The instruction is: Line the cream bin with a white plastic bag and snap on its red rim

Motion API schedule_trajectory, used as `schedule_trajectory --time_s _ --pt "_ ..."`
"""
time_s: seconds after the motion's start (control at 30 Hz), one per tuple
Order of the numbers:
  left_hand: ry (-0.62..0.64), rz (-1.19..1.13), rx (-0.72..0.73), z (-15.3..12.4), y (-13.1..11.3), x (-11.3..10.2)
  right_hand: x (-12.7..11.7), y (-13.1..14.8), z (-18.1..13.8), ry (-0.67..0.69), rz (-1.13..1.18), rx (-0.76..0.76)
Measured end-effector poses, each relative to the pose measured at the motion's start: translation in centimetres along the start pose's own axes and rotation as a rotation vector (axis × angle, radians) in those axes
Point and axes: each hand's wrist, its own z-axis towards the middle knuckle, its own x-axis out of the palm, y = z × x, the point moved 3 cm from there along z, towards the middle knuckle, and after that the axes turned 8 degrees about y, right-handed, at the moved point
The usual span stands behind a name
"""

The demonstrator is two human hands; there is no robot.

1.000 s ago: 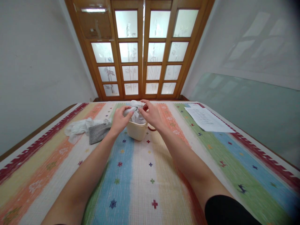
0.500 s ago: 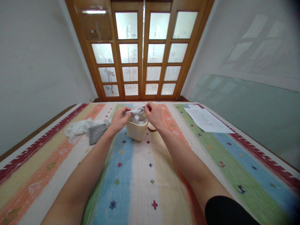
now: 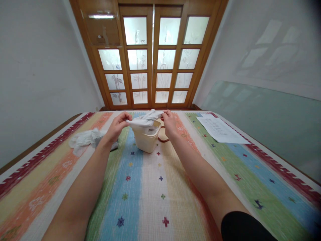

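Observation:
A white plastic bag (image 3: 146, 119) is stretched between my two hands, twisted in the middle, over the mouth of a small cream-coloured bin (image 3: 146, 142). My left hand (image 3: 118, 124) pinches one end of the bag, left of the bin's rim. At the right, my right hand (image 3: 170, 123) pinches the other end. Part of the bag hangs down inside the bin, and what else it holds I cannot make out. Just behind the bin on the right lies a cream piece with a reddish-brown edge (image 3: 163, 136), partly hidden by my right hand.
Left of my left arm lies a crumpled white plastic bag (image 3: 85, 139), with a grey cloth (image 3: 114, 146) mostly hidden behind my forearm. Printed paper sheets (image 3: 220, 129) rest at the right on the striped tablecloth (image 3: 150, 187). Wooden doors with glass panes (image 3: 164, 60) stand beyond the table.
My hands have moved apart, the left one further left, pulling the bag's ends outward over the bin. More of the cream piece behind the bin shows; my left forearm covers more of the grey cloth.

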Motion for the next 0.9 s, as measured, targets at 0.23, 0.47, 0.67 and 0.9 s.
schedule_trajectory --time_s 0.23,0.47,0.67,0.9 --pt "0.133 0.673 0.061 -0.1 -2.0 2.7 1.4 5.0 -3.1 0.315 -0.650 -0.693" --pt "0.167 0.724 0.168 -0.1 -2.0 3.4 1.3 4.8 -2.9 0.263 -0.719 -0.678" --pt "0.182 0.215 0.125 0.2 -1.2 2.7 -0.2 2.6 -0.5 0.100 -0.201 -0.265" --pt "-0.047 -0.200 -0.019 -0.1 0.1 1.6 -1.3 0.2 1.2 0.001 0.496 0.177"
